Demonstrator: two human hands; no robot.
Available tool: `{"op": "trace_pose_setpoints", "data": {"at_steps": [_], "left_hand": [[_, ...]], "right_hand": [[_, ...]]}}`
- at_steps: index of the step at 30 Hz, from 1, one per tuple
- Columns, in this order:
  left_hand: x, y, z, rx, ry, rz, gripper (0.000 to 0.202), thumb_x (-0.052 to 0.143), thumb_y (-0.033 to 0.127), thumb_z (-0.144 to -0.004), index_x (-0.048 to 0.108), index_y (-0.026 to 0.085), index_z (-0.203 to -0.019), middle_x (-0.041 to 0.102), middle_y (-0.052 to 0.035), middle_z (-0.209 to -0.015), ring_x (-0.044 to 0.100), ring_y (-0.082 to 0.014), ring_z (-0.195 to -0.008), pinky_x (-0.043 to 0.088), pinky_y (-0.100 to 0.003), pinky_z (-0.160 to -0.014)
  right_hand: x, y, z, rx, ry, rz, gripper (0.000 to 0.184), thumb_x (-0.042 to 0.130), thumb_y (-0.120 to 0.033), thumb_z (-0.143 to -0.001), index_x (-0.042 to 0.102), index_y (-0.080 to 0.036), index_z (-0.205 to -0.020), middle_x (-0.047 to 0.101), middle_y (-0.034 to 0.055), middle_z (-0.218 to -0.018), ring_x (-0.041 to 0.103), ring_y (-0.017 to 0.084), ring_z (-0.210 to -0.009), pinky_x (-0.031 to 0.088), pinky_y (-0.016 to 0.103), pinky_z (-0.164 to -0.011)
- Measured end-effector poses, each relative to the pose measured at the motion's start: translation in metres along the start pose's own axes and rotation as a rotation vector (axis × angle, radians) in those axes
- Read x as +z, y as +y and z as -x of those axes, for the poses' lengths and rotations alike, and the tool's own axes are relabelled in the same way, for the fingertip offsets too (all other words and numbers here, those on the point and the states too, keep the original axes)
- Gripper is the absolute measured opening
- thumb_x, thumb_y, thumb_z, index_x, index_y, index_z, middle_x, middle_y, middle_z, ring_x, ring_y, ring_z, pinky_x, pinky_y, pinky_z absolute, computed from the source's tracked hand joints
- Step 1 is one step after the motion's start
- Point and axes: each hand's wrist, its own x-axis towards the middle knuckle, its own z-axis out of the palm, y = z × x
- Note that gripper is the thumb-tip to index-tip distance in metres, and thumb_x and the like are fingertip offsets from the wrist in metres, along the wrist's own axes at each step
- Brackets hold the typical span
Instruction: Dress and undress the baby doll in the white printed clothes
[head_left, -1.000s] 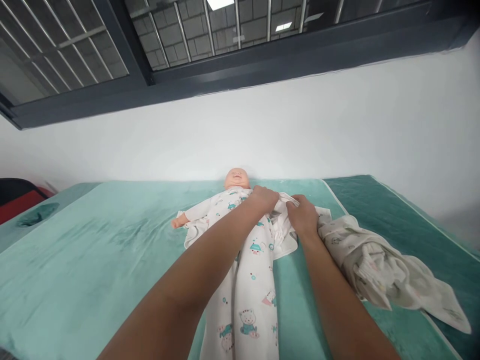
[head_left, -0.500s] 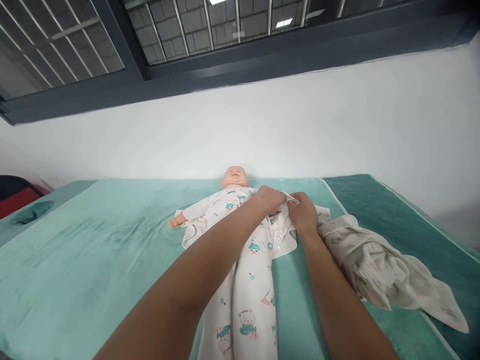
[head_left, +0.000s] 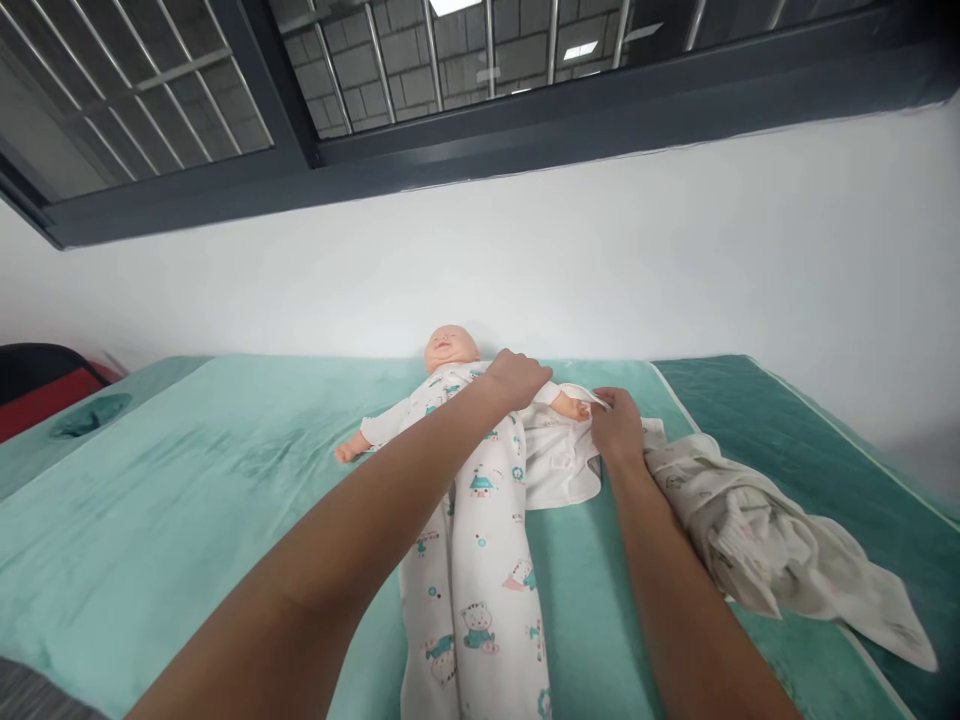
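A baby doll (head_left: 480,480) lies on its back in white printed clothes, head toward the wall. My left hand (head_left: 520,380) is closed over its arm on the right side, near the shoulder; the fingertips are partly hidden. Past that hand, the doll's bare hand (head_left: 571,407) sticks out of a white sleeve. My right hand (head_left: 616,425) pinches the edge of a white garment (head_left: 562,470) close to the doll's fingers. The garment spreads on the mat beside the doll's body.
A crumpled pale cloth bundle (head_left: 765,540) lies right of my right forearm. The light green cover (head_left: 187,520) meets a darker green one (head_left: 832,460) at right. Behind are a white wall (head_left: 525,260) and a barred window. A red and black item (head_left: 45,385) stands far left.
The doll's hand has come into view out of the sleeve. My left hand has shifted left and up toward the doll's shoulder, while my right keeps hold of the cloth. The doll appears tilted leftward.
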Motion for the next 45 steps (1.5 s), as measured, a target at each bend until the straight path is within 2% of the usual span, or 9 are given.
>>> {"op": "trace_pose_setpoints", "data": {"at_steps": [5, 8, 11, 22, 29, 34, 37, 40, 45], "left_hand": [[0.002, 0.001, 0.004, -0.002, 0.027, 0.005, 0.032, 0.055, 0.011, -0.081, 0.057, 0.021, -0.111, 0.069, -0.0095, -0.106, 0.065, -0.0260, -0.097, 0.045, -0.036, -0.079], [0.004, 0.003, 0.006, 0.015, 0.035, 0.024, 0.031, 0.054, 0.011, -0.081, 0.056, 0.020, -0.111, 0.069, -0.0092, -0.104, 0.065, -0.0261, -0.096, 0.045, -0.037, -0.078], [0.005, 0.003, 0.008, 0.028, 0.053, 0.035, 0.030, 0.051, 0.011, -0.082, 0.055, 0.020, -0.110, 0.068, -0.0086, -0.102, 0.065, -0.0260, -0.095, 0.046, -0.037, -0.076], [0.008, 0.003, 0.009, 0.023, 0.071, 0.099, 0.029, 0.049, 0.011, -0.083, 0.052, 0.021, -0.110, 0.066, -0.0084, -0.104, 0.065, -0.0248, -0.093, 0.047, -0.037, -0.078], [0.013, 0.011, 0.003, 0.012, 0.022, 0.155, 0.028, 0.052, 0.015, -0.084, 0.052, 0.019, -0.112, 0.065, -0.0108, -0.109, 0.064, -0.0260, -0.097, 0.048, -0.038, -0.079], [0.016, 0.019, 0.001, -0.028, 0.012, 0.188, 0.029, 0.050, 0.017, -0.085, 0.053, 0.018, -0.114, 0.064, -0.0114, -0.115, 0.062, -0.0266, -0.105, 0.047, -0.040, -0.086], [0.012, 0.021, 0.013, -0.070, 0.025, 0.238, 0.029, 0.051, 0.017, -0.085, 0.054, 0.017, -0.114, 0.062, -0.0117, -0.120, 0.057, -0.0270, -0.113, 0.045, -0.041, -0.091], [0.009, 0.017, 0.037, -0.137, 0.104, 0.323, 0.027, 0.051, 0.021, -0.087, 0.056, 0.017, -0.113, 0.061, -0.0113, -0.122, 0.056, -0.0272, -0.115, 0.044, -0.042, -0.094], [0.031, -0.006, 0.091, -0.388, 0.425, 0.606, 0.030, 0.043, 0.032, -0.095, 0.059, 0.019, -0.116, 0.065, -0.0085, -0.123, 0.056, -0.0257, -0.117, 0.042, -0.043, -0.101]], "right_hand": [[-0.002, 0.003, -0.006, 0.059, -0.015, -0.164, 0.033, 0.059, -0.029, -0.063, 0.063, -0.019, -0.095, 0.071, 0.0091, -0.099, 0.067, 0.025, -0.088, 0.052, 0.034, -0.075], [-0.004, 0.001, -0.004, 0.107, -0.025, -0.244, 0.035, 0.063, -0.031, -0.061, 0.067, -0.020, -0.094, 0.073, 0.0046, -0.081, 0.067, 0.022, -0.072, 0.051, 0.030, -0.060], [-0.007, -0.003, -0.001, 0.156, -0.047, -0.324, 0.036, 0.066, -0.032, -0.060, 0.068, -0.020, -0.094, 0.073, 0.0026, -0.075, 0.067, 0.021, -0.066, 0.050, 0.028, -0.054], [-0.008, -0.016, 0.001, 0.336, -0.062, -0.549, 0.028, 0.066, -0.025, -0.054, 0.065, -0.023, -0.081, 0.072, 0.0001, -0.066, 0.066, 0.019, -0.058, 0.052, 0.027, -0.050], [-0.008, -0.013, -0.004, 0.285, 0.034, -0.475, 0.026, 0.056, -0.022, -0.055, 0.065, -0.022, -0.079, 0.068, -0.0008, -0.064, 0.063, 0.017, -0.057, 0.049, 0.025, -0.049], [-0.010, -0.014, -0.002, 0.181, 0.071, -0.377, 0.027, 0.052, -0.023, -0.060, 0.066, -0.021, -0.082, 0.072, 0.0040, -0.080, 0.065, 0.021, -0.071, 0.051, 0.029, -0.057], [-0.008, -0.016, 0.000, 0.093, 0.093, -0.338, 0.027, 0.049, -0.024, -0.065, 0.066, -0.020, -0.085, 0.073, 0.0059, -0.095, 0.066, 0.022, -0.088, 0.052, 0.031, -0.071], [-0.006, -0.019, 0.003, 0.030, 0.030, -0.205, 0.030, 0.049, -0.029, -0.070, 0.068, -0.019, -0.092, 0.072, 0.0063, -0.098, 0.066, 0.022, -0.089, 0.051, 0.031, -0.073], [-0.009, -0.025, 0.007, 0.063, -0.057, 0.062, 0.027, 0.055, -0.039, -0.074, 0.068, -0.019, -0.086, 0.071, 0.0070, -0.089, 0.063, 0.024, -0.082, 0.047, 0.034, -0.072]]}}
